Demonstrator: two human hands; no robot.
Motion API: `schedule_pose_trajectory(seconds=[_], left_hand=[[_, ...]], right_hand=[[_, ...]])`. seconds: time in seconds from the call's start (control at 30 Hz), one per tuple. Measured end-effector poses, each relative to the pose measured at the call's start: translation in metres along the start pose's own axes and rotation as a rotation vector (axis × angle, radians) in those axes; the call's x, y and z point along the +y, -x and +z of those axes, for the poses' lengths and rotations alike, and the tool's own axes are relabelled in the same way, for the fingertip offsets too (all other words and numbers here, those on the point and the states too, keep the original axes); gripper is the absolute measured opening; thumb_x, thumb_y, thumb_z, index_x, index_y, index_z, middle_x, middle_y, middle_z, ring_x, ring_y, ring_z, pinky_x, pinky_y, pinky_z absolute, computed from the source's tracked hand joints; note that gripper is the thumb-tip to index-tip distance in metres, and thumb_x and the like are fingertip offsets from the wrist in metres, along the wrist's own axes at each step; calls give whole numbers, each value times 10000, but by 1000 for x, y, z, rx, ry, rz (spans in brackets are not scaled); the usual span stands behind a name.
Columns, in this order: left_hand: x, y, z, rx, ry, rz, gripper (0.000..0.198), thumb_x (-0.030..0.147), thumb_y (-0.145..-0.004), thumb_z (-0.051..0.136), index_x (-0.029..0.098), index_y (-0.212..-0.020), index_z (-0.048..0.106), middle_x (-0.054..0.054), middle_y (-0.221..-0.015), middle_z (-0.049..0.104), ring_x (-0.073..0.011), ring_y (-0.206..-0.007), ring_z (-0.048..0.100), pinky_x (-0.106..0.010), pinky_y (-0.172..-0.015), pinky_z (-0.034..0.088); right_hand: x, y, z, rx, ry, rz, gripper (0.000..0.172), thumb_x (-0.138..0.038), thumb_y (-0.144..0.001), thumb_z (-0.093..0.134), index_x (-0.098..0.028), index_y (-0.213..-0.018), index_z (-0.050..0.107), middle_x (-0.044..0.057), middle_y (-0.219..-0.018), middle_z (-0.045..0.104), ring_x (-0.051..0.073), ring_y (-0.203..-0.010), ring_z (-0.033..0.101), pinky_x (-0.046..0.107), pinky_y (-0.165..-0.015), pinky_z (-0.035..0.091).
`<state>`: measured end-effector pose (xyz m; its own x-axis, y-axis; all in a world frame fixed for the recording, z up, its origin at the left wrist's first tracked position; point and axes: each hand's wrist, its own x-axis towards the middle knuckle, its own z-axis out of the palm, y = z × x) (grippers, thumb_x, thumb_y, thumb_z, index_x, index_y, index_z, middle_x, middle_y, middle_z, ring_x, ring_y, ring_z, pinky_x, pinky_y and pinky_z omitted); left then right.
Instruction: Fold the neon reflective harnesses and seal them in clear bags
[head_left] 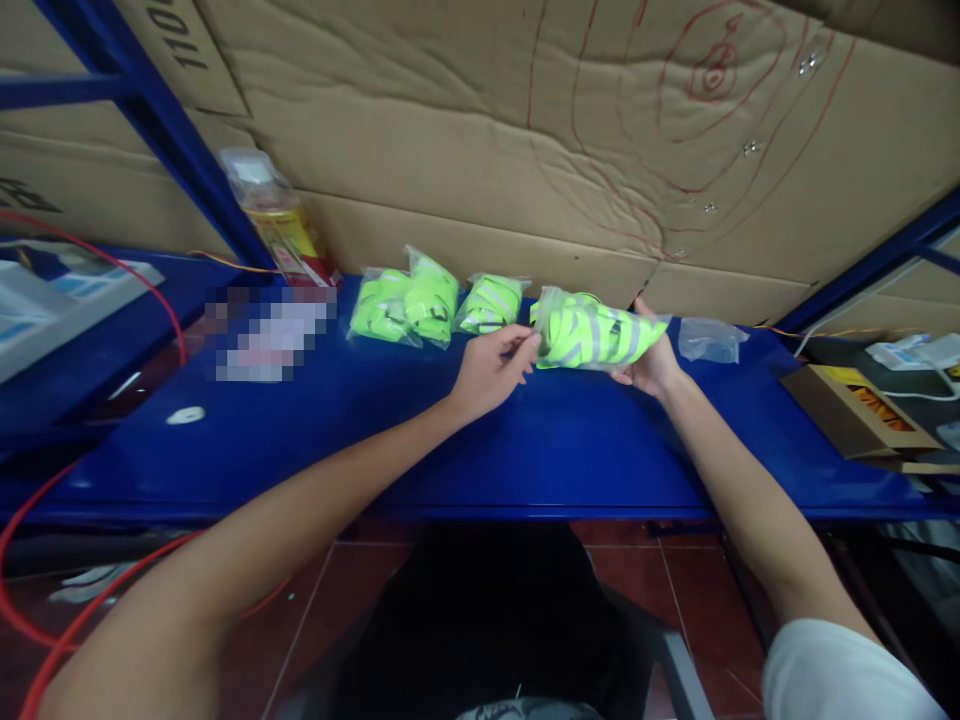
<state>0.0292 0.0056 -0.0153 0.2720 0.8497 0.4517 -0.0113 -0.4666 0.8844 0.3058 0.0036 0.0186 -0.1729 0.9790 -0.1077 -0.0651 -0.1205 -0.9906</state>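
Both my hands hold a folded neon-yellow vest with grey reflective stripes point(592, 338), partly inside a clear plastic bag, just above the blue shelf point(525, 450). My left hand point(491, 368) pinches its left end. My right hand point(654, 362) grips its right end from behind. To the left, three bagged neon vests point(431, 300) lie in a row against the cardboard wall.
An empty clear bag point(711, 340) lies right of my right hand. A bagged yellow bottle point(281, 225) leans by a blue frame post. An open cardboard box point(862, 410) sits at far right. A red hose point(90, 600) loops at left. A blurred patch lies on the shelf's left.
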Motion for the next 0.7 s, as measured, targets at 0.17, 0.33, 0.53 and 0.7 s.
schedule_pose_trajectory(seconds=[0.17,0.33,0.53,0.7], left_hand=[[1,-7,-7,120,-58,-10,322,421,-960,733,173,-756,698,25,-616,579,-67,-443,561,-167,-372,441],[-7,-1,-1,-30,44,-112,254,402,-1013,631,202,-865,586,15,-675,603,-114,-544,646,-198,-421,566],[-6,5,4,-146,90,-91,233,388,-1032,601,194,-905,576,-28,-781,667,-147,-734,739,-193,-516,625],[-5,4,4,-196,63,-49,216,347,-971,669,176,-849,619,-37,-814,670,-145,-751,719,-193,-525,623]], right_hand=[[0,-1,0,-33,-23,-5,1073,-1077,-789,216,-206,-1238,653,133,-751,775,269,-568,720,342,-427,535],[17,-5,14,-19,168,0,769,-851,-866,643,-244,-1337,615,158,-1080,813,292,-888,793,350,-574,652],[28,-13,10,322,534,-311,895,-713,-761,826,-265,-1486,553,157,-1365,698,340,-1140,710,498,-797,674],[19,3,26,626,866,-739,379,-578,-888,777,-254,-1076,722,55,-954,717,231,-873,664,436,-864,572]])
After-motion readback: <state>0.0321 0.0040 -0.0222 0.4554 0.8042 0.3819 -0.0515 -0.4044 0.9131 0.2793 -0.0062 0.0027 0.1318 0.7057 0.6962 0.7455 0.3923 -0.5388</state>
